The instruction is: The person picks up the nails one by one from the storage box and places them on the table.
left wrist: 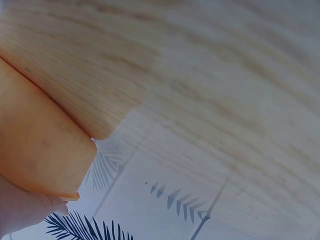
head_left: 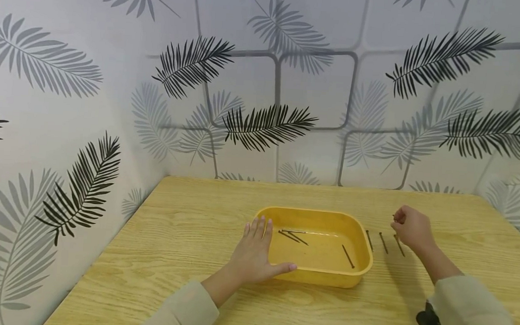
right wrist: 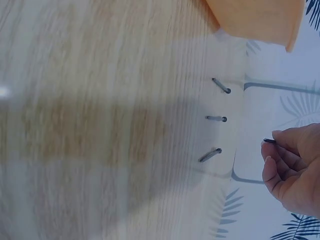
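My left hand (head_left: 254, 259) rests on the left end of a yellow plastic tray (head_left: 321, 253), fingers straight and spread over its rim, thumb along the front edge. Several dark nails (head_left: 347, 256) lie on the tray's floor, most toward the left. To the right of the tray, three more nails (head_left: 383, 243) lie in a row on the table. Above and just beyond them is my right hand (head_left: 414, 229), fingers curled. In the right wrist view its thumb and fingertips pinch a nail (right wrist: 270, 141), of which only a short dark end shows.
The wood-grain table (head_left: 184, 227) runs back to a wall (head_left: 309, 160) with leaf-patterned covering. A dark object (head_left: 429, 322) shows under the right sleeve, apparently worn at the wrist. A second wall (head_left: 55, 145) borders the table's left side.
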The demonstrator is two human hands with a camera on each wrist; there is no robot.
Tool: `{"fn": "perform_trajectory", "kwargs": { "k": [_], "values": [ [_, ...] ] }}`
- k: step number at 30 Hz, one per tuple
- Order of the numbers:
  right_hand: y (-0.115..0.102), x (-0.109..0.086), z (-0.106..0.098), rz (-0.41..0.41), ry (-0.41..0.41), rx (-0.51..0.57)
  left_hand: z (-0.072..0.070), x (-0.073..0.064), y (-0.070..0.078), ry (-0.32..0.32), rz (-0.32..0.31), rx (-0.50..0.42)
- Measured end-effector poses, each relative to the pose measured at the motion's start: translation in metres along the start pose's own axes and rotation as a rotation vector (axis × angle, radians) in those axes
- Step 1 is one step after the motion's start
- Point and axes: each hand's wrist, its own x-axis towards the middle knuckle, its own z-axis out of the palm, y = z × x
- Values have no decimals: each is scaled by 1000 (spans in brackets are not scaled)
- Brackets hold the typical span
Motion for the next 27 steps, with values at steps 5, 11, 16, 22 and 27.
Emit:
{"fn": "perform_trajectory", "kwargs": {
  "k": [5,11,16,22,27],
  "values": [
    [3,-3,-2,-5,-1,-20,0,0,0,-5,-5,-1],
    [10,-4,-2,-16,-1,-29,0,0,0,1,0,-3],
    [16,-4,-2,-8,-18,-37,1,0,0,10,2,1],
    [24,-6,-1,15,-66,-44,1,0,-1,13,2,8],
    [32,-8,0,25,-86,-70,0,0,0,10,3,9]
  ]
}}
